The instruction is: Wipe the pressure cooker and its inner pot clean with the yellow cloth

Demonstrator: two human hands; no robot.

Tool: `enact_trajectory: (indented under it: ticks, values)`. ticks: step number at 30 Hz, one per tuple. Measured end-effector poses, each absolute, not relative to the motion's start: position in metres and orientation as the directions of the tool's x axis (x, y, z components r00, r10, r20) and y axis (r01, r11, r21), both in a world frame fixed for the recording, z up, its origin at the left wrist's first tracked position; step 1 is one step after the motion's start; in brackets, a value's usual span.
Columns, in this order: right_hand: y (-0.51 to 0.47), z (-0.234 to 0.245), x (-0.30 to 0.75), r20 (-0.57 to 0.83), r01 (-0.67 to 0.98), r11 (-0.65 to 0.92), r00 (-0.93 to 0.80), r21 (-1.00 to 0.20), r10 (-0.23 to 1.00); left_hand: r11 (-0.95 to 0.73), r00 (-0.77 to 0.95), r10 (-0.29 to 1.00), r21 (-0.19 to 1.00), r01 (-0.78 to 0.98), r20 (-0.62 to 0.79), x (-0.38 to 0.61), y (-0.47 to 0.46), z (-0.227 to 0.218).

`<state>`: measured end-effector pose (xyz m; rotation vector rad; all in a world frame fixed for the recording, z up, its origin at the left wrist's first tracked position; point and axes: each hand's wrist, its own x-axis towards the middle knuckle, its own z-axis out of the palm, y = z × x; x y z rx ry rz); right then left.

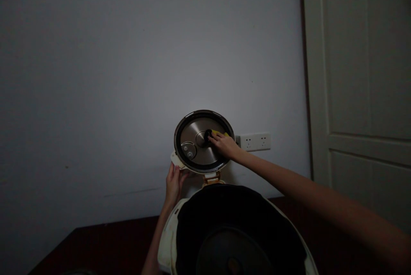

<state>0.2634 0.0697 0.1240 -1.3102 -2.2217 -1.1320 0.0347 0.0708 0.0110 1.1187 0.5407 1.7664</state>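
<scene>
At the raised lid [194, 133] of a white cooker [167, 243], working on the inner face with both bare hands. Holding a yellow-and-black pad [218, 132] in the right hand [227, 146], curling the fingers closely around it and pinching it against the round metal plate [210, 156]. Showing yellow along the upper side of the fingers and black just beyond the fingertips, at and slightly right of the plate's middle. Reaching in from the right with the bare forearm, slanting up to the lid. Touching a white tab [176, 160] at the lid's lower left edge with the left hand [173, 183], resting the fingers at its underside; being unable to tell whether pinching it or only steadying it, owing to dim light. Finding the left hand well apart from the pad, lower and to its left. Noting a round valve [189, 150] on the lower left of the plate, between the left hand and the pad. Standing upright on an orange-brown hinge [212, 177] at the cooker's back, in the lid's case, and facing forward with the plate. Seeing into the dark interior [224, 213] of the cooker below, on a dark red table [112, 236]. Observing a wall socket [255, 141] just right of the lid, on a pale wall [128, 73], and a panelled door [349, 65] farther right.
</scene>
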Motion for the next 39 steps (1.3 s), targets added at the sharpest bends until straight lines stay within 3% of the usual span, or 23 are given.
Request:
enact_trajectory:
  ticks: [8,15,22,29,35,39]
  values:
    - [0.053,0.088,0.255,0.52,0.787,0.42,-0.615,0.451,0.593,-0.485,-0.153,0.87,0.763,-0.427,0.468,0.037,0.066,0.012]
    - [0.06,0.072,0.245,0.448,0.614,0.541,-0.789,0.574,0.42,-0.494,-0.143,0.86,0.73,-0.472,0.49,0.037,0.068,0.01]
    - [0.085,0.118,0.246,0.458,0.519,0.517,-0.852,0.68,0.253,-0.496,-0.133,0.856,0.719,-0.487,0.5,0.037,0.065,0.011]
    - [0.103,0.16,0.244,0.576,0.656,0.427,-0.753,0.622,0.317,-0.466,-0.11,0.869,0.721,-0.514,0.483,0.037,0.063,0.012]
    - [0.086,0.121,0.267,0.693,0.803,0.368,-0.593,0.469,0.411,-0.455,-0.126,0.877,0.715,-0.53,0.464,0.037,0.064,0.012]
    - [0.072,0.093,0.26,0.619,0.735,0.435,-0.676,0.521,0.4,-0.449,-0.125,0.879,0.709,-0.544,0.46,0.039,0.063,0.012]
